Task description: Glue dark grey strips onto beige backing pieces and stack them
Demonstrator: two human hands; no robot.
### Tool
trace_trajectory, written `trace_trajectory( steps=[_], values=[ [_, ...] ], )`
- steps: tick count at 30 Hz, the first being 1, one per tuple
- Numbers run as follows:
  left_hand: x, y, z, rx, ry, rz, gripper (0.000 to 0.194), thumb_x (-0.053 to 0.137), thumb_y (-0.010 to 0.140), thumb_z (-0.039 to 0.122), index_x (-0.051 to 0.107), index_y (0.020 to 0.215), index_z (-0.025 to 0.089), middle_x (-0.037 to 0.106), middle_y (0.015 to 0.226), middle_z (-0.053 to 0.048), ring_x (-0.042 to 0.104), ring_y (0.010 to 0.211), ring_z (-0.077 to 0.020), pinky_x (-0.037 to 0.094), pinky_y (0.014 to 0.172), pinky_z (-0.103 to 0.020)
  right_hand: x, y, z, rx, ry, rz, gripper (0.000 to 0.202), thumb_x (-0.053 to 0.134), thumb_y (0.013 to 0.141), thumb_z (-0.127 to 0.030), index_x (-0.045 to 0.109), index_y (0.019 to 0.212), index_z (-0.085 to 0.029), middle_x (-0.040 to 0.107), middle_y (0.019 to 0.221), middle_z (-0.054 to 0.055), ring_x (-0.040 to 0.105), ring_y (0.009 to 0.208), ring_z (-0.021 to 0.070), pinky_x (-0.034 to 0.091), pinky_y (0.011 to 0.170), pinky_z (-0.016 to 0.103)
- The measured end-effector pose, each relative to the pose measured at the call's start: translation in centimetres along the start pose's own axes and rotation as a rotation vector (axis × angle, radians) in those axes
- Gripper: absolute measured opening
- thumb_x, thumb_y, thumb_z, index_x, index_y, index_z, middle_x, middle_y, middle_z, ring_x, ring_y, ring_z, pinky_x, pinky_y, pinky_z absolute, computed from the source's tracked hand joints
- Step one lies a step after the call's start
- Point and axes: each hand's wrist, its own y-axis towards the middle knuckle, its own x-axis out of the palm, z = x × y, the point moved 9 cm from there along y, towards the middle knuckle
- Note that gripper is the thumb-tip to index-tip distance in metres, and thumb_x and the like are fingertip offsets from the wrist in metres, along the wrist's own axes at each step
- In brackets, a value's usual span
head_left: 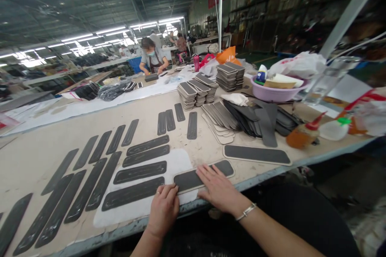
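The left hand [165, 205] curls its fingers at the left end of the pale-edged strip [187, 180]; whether they pinch, I cannot tell. Lengthwise along the near edge of the counter [271, 175], it lies under the right hand's [217, 186] flat, outstretched fingers.

Light-edged dark strip [189, 180] is partly covered by the right hand [217, 188], laid flat; its left end is touched by the curled left hand [165, 205]. Glossy dark strips [103, 180] are spread leftward on the table [54, 140]. Stacked pieces [187, 98], purple basin [274, 93], amber bottle [297, 137] are placed beyond or rightward.
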Motion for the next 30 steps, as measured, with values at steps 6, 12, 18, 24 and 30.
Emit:
trace_trajectory(
  steps=[6, 12, 18, 24, 30],
  values=[
    [-0.2, -0.4, 0.1, -0.009, 0.009, 0.025, 0.023, 0.047, 0.079, 0.009, 0.06, 0.097, 0.017, 0.06, 0.096, -0.008, 0.053, 0.09, -0.0215, 0.047, 0.084, -0.04, -1.4, -2.2, 6.2, 0.097, -0.115, 0.029, 0.07, 0.036, 0.086, -0.057, 0.025, 0.14, -0.014, 0.026, 0.144, 0.01, 0.016, 0.134, 0.023, 0.016, 0.109, 0.044],
    [-2.8, -0.3, -0.2, -0.072, -0.105, 0.173, 0.028, 0.046, 0.083, 0.012, 0.056, 0.109, 0.016, 0.056, 0.106, -0.011, 0.053, 0.101, -0.0211, 0.047, 0.088, -0.039, -1.5, -2.3, 6.0, 0.117, -0.1, 0.066, 0.067, 0.035, 0.086, -0.055, 0.029, 0.139, -0.014, 0.027, 0.144, 0.01, 0.017, 0.134, 0.0224, 0.015, 0.11, 0.043],
    [-0.6, 5.9, 1.8, 0.008, -0.144, 0.022, 0.02, 0.052, 0.083, 0.02, 0.066, 0.096, 0.02, 0.063, 0.097, -0.008, 0.057, 0.091, -0.0193, 0.048, 0.085, -0.038, -1.7, -2.3, 6.2, 0.138, -0.08, 0.063, 0.059, 0.033, 0.09, -0.048, 0.032, 0.138, -0.013, 0.028, 0.143, 0.009, 0.019, 0.134, 0.0207, 0.015, 0.11, 0.042],
    [3.7, 8.5, 3.0, 0.036, -0.148, -0.08, 0.017, 0.054, 0.08, 0.017, 0.069, 0.087, 0.02, 0.063, 0.085, -0.006, 0.057, 0.08, -0.0176, 0.049, 0.077, -0.035, -3.2, -1.5, 6.7, 0.207, -0.06, 0.194, 0.039, 0.037, 0.092, -0.031, 0.048, 0.126, -0.017, 0.052, 0.126, 0.01, 0.041, 0.12, 0.021, 0.02, 0.106, 0.044],
    [4.4, 8.3, 2.5, 0.004, -0.15, -0.107, 0.017, 0.054, 0.081, 0.018, 0.07, 0.087, 0.02, 0.063, 0.083, -0.005, 0.056, 0.079, -0.0172, 0.048, 0.075, -0.033, -3.7, 1.0, 5.2, 0.131, -0.109, 0.131, 0.018, 0.046, 0.089, -0.024, 0.063, 0.087, -0.018, 0.062, 0.088, 0.006, 0.052, 0.092, 0.0187, 0.039, 0.084, 0.03]
  ],
)
